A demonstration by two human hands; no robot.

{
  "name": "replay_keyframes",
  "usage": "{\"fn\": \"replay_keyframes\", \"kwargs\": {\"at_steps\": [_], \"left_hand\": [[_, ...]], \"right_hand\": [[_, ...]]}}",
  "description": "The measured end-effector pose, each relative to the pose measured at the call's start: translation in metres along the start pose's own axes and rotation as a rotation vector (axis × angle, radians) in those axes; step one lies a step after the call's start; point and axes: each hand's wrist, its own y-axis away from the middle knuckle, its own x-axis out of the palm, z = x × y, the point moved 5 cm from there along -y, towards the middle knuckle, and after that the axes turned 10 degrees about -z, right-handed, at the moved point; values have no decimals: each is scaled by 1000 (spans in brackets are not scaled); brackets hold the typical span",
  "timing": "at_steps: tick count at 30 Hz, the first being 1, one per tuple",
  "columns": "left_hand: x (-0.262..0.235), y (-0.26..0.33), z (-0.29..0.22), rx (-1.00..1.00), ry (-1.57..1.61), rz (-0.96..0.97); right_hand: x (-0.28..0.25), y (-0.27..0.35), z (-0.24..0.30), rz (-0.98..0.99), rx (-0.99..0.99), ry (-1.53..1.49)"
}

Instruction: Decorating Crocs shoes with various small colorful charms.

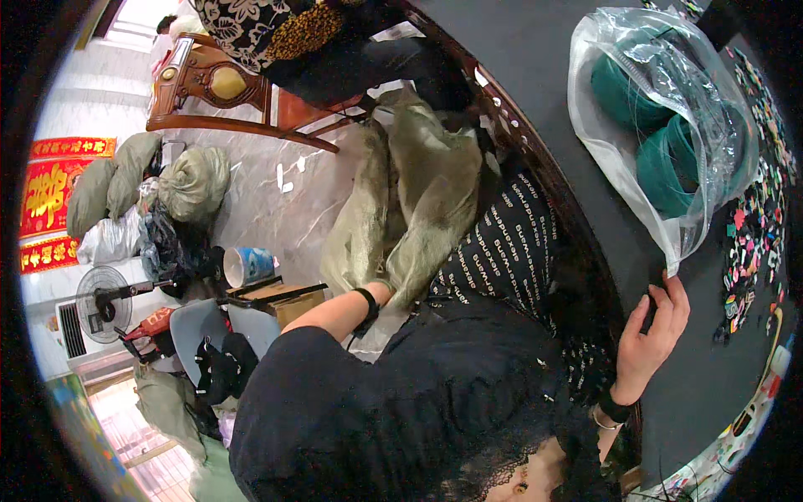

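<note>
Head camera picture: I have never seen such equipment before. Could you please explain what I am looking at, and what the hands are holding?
There is no robot here. A person wears two wide cameras on the head; this picture comes from the left one, looking down, so straight edges look bent.

The left hand is mostly hidden at a greenish sack beside the table, so its grip cannot be seen. The right hand is over the dark table, its fingertips at the lower corner of a clear plastic bag; whether they grip it is hard to tell.

Inside that bag are green rolls. Beyond it on the table lie many small colourful pieces.
</note>
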Motion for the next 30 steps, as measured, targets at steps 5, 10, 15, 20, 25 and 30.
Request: {"fn": "replay_keyframes", "kwargs": {"at_steps": [5, 10, 15, 20, 25, 30], "left_hand": [[21, -2, -44, 2, -19, -10], [-42, -6, -26, 126, -92, -17], [-62, -2, -30, 246, -168, -26], [-41, -4, -83, 364, -232, -31], [-46, -5, -134, 471, -297, -52], [-19, 19, -162, 637, -417, -26]], "right_hand": [[0, 0, 4, -14, -6, -15], [-2, -5, 3, -14, 33, -24], [-6, -8, 5, -31, 25, -25], [-9, -7, 7, -30, 41, -33], [-11, -8, 12, -62, 36, -45], [-15, -8, 2, -72, 27, -64]]}}
